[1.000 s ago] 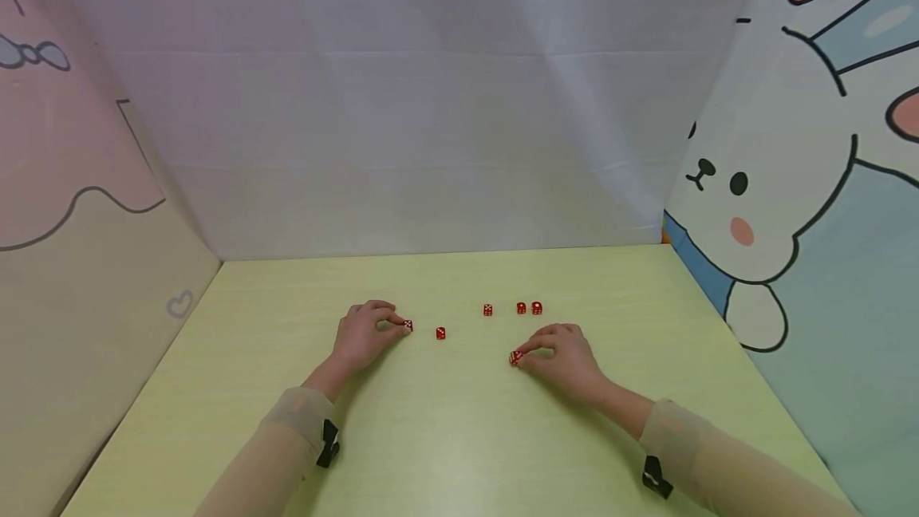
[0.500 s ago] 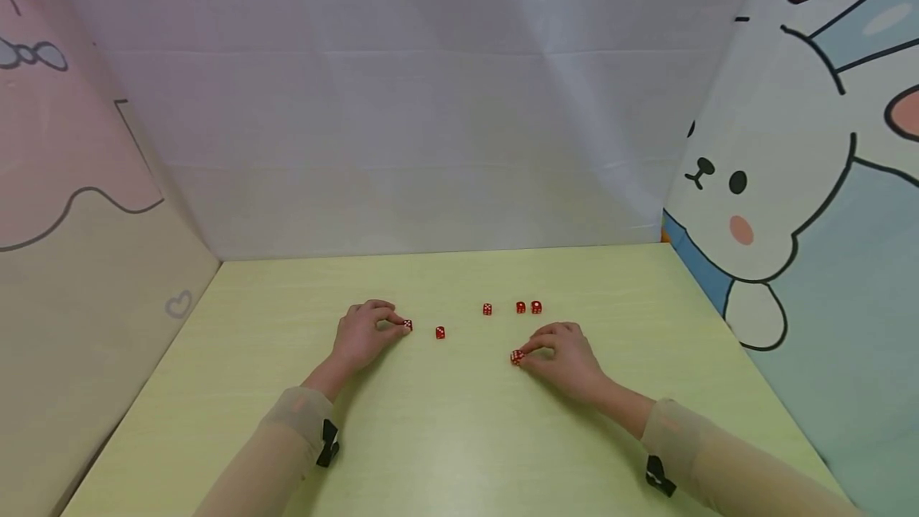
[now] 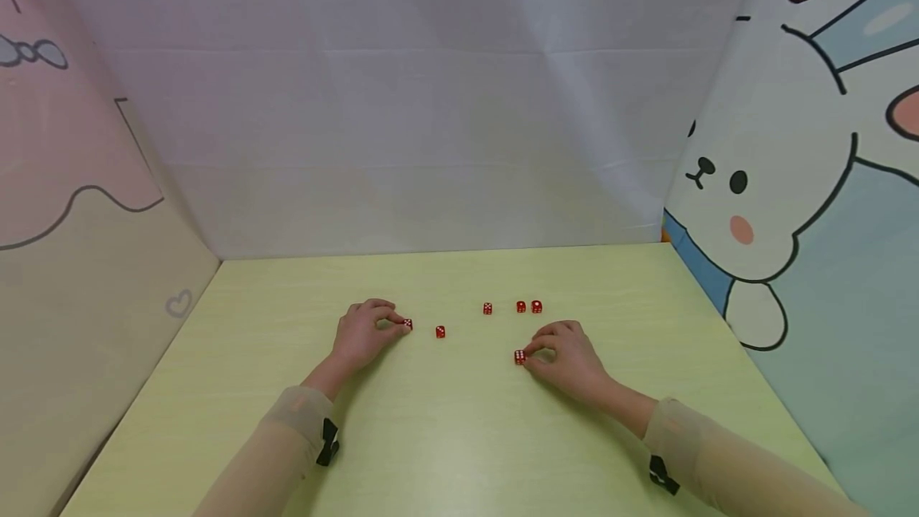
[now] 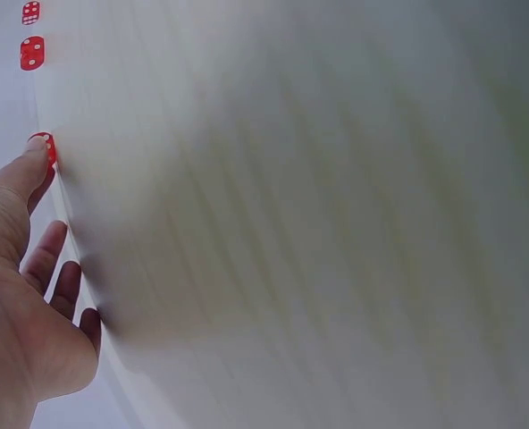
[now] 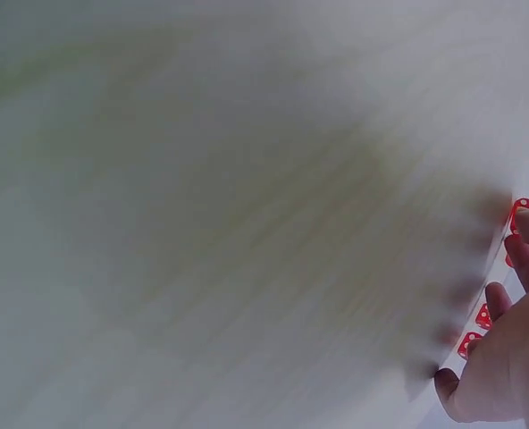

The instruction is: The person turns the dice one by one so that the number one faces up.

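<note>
Looking down over the pale yellow table (image 3: 445,437), we see the left hand (image 3: 362,335) pinching a red die (image 3: 408,325) between thumb and fingertip, the gap between them narrow and filled by the die. In the left wrist view we see its other fingers loosely bent and spread apart. The right hand (image 3: 567,359) likewise pinches a second die (image 3: 520,357), nearer us than the rest, with a face of six white pips showing; we cannot tell whether either pinched die touches the table. Just beside the left hand's die, on the right, we find a loose die (image 3: 440,332). Farther back lie a lone die (image 3: 487,309) and a close pair of dice (image 3: 529,307), beyond the right hand. Behind everything we have a white cloth (image 3: 431,118), and on the right a rabbit panel (image 3: 790,198).
</note>
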A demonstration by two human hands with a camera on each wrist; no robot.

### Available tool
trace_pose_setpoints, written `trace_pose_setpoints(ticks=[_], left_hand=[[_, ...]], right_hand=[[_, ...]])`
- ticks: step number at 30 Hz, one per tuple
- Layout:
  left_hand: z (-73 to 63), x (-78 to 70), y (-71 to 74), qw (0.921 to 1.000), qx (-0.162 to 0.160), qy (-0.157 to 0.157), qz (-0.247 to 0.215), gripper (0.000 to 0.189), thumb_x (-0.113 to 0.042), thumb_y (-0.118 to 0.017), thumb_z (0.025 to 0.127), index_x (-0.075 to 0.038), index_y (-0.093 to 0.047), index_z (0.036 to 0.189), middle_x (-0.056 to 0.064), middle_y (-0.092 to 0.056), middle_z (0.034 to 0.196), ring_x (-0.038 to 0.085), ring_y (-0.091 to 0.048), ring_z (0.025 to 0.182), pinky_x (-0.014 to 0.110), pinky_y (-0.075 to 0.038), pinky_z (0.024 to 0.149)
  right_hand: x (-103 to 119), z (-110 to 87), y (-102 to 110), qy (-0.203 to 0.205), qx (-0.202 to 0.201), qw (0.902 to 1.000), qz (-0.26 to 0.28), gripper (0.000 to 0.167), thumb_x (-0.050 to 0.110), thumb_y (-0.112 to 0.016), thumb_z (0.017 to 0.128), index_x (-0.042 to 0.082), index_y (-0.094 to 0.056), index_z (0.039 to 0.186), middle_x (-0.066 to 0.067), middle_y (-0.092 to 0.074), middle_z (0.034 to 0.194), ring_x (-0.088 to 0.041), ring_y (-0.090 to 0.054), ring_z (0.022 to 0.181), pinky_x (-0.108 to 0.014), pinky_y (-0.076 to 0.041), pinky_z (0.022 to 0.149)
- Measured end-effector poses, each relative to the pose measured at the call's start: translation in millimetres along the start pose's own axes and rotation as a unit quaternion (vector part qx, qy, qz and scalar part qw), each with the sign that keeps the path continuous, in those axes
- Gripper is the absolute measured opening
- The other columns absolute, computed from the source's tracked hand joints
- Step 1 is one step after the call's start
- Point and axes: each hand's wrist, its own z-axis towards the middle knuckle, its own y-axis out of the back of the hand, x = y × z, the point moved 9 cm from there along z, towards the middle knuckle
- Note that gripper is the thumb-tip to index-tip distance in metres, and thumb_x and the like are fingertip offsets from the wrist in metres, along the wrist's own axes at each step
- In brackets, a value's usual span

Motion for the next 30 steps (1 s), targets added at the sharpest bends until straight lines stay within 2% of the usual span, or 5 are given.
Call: trace_pose_setpoints(ticks=[16, 30], left_hand=[[-0.6, -0.6, -0.6, 1.0000, 0.003, 0.001, 0.001, 0.024, -0.038, -0.077, 0.093, -0.018, -0.081, 0.105, 0.010, -0.061, 0.137, 0.044, -0.046, 0.130, 0.065, -0.031, 0.107], [0.2, 1.7, -2.8, 1.0000, 0.000, -0.004, 0.000, 0.022, -0.039, -0.077, 0.093, -0.020, -0.080, 0.104, 0.009, -0.061, 0.137, 0.045, -0.045, 0.130, 0.066, -0.031, 0.106]], right_hand=[[3.3, -1.2, 0.9, 0.032, -0.026, 0.9984, -0.040, 0.006, 0.025, -0.084, 0.084, 0.026, -0.081, 0.088, 0.003, -0.067, 0.106, -0.033, -0.049, 0.118, -0.053, -0.041, 0.098], [3.4, -1.7, 1.2, 0.030, -0.024, 0.9984, -0.042, 0.008, 0.024, -0.084, 0.085, 0.025, -0.081, 0.092, 0.002, -0.067, 0.109, -0.032, -0.049, 0.119, -0.054, -0.041, 0.099]])
